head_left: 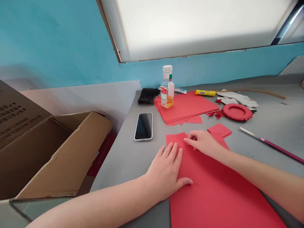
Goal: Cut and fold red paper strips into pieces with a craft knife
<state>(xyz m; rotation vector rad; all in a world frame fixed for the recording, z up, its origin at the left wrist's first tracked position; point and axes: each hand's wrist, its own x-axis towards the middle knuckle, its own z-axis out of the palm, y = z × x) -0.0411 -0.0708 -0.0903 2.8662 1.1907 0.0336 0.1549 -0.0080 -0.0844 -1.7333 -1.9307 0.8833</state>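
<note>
Large red sheet (218,193) lay flat on the gray table (123,164), directly in front of the person, its near end out of view; left hand (167,171) rested palm down across the sheet's left edge, fingers slightly spread, gripping nothing, thumb reaching inward; right hand (204,142) was bent over the far end, thumb and forefinger drawn narrow at the paper, though whether an edge was pinched between them could not be told; judged good practice: steady, even pressure from the flat palm, a light fingertip touch opposite, edges kept square and no dragging, since thin paper would likely crease or skew; small red pieces (219,130) lay just beyond the right wrist; a phone (143,126) lay to the left, apart from the sheet; farther back, a bottle (169,95) stood on a red paper stack (187,106), with a yellow tube (205,92) at its far corner; to the right lay a ruffled red disc (237,112), white gloves (239,98) and a purple-handled tool (280,147).
</note>
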